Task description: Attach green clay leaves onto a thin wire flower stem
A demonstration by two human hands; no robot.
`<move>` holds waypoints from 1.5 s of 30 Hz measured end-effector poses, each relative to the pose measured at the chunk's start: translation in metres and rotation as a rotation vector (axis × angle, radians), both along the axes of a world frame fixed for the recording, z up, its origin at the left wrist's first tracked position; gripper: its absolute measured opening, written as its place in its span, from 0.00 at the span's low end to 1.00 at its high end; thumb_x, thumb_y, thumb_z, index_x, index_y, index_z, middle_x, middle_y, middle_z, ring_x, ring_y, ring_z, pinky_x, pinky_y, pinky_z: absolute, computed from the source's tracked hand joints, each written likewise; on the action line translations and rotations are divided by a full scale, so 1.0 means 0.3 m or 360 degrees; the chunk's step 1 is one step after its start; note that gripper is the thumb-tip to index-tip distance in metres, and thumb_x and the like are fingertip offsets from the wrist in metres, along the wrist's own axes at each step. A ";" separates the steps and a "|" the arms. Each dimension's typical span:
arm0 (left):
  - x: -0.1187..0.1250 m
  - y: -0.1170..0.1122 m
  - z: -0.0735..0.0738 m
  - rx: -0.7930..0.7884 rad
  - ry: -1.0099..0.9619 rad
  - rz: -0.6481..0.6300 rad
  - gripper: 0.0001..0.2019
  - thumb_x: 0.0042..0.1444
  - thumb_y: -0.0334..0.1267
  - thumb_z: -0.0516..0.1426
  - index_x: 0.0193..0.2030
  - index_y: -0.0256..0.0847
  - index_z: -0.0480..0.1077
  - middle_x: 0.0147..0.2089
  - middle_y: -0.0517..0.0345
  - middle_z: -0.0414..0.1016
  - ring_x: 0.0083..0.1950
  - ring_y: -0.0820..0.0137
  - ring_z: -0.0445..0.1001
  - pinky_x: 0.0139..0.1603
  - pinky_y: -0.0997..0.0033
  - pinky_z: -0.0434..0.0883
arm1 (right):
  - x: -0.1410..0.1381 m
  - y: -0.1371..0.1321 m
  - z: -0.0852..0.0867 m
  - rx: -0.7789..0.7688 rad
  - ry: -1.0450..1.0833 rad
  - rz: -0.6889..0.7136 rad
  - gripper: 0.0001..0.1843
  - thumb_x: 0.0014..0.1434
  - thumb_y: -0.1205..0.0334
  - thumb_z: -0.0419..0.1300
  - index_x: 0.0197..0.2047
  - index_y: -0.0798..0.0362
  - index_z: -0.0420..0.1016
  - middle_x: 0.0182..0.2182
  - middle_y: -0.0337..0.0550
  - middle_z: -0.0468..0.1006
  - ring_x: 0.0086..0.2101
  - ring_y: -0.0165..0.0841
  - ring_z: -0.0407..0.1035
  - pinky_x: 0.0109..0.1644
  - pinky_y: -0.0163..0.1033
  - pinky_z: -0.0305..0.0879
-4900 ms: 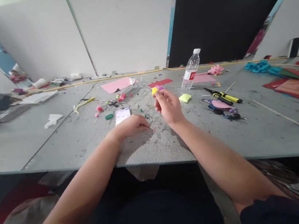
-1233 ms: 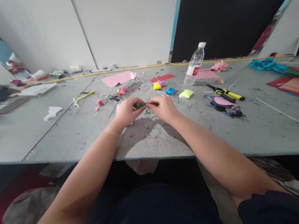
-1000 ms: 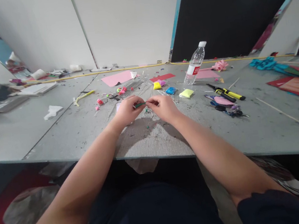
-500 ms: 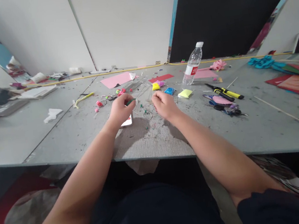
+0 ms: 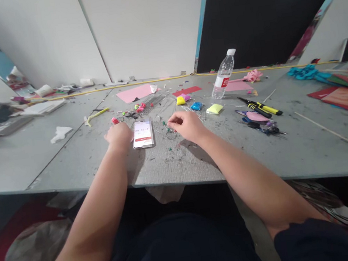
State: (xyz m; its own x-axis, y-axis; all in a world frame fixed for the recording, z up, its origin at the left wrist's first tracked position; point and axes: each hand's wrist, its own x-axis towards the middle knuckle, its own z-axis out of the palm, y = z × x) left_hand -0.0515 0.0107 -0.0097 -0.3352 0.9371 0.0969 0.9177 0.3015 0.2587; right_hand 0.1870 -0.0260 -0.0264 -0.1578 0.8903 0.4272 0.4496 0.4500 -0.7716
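My left hand rests low over the table beside the left edge of a phone, which shows a timer screen. Its fingers are mostly hidden behind the back of the hand, so what they hold, if anything, does not show. My right hand is at the middle of the table, thumb and fingertips drawn together in a pinch. Just at these fingertips lie small green beads and a ring of thin wire. Anything within the pinch is too small to make out.
Behind the hands lie yellow, blue and pale yellow packets, with a water bottle standing upright. To the right are a yellow-black lighter tool, keys and a thin stick. Pink bits lie beyond the phone.
My left hand has moved left, off the phone, and the green piece in it no longer shows. My right hand has shifted slightly left and down toward the green beads.
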 end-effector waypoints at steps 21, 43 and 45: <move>0.156 -0.084 0.006 0.0198 -0.1433 -0.1130 0.11 0.59 0.35 0.63 0.26 0.39 0.71 0.23 0.60 0.69 0.23 0.76 0.64 0.25 0.73 0.59 | -0.010 -0.010 -0.020 0.0217 0.0593 0.0130 0.12 0.60 0.55 0.62 0.40 0.53 0.83 0.36 0.46 0.83 0.26 0.29 0.71 0.31 0.41 0.74; 0.139 -0.099 0.010 0.0061 -0.1697 -0.1460 0.19 0.54 0.39 0.63 0.18 0.41 0.61 0.16 0.65 0.61 0.20 0.79 0.55 0.24 0.71 0.52 | -0.011 -0.057 0.013 0.0526 0.0142 0.0328 0.10 0.63 0.55 0.62 0.37 0.48 0.83 0.37 0.45 0.81 0.34 0.34 0.71 0.31 0.39 0.67; 0.139 -0.097 0.010 0.0066 -0.1696 -0.1454 0.19 0.55 0.40 0.63 0.17 0.41 0.61 0.16 0.65 0.61 0.20 0.79 0.56 0.24 0.71 0.53 | -0.010 -0.060 0.016 0.0519 0.0141 0.0328 0.10 0.63 0.56 0.61 0.36 0.48 0.84 0.37 0.45 0.81 0.33 0.33 0.70 0.30 0.39 0.66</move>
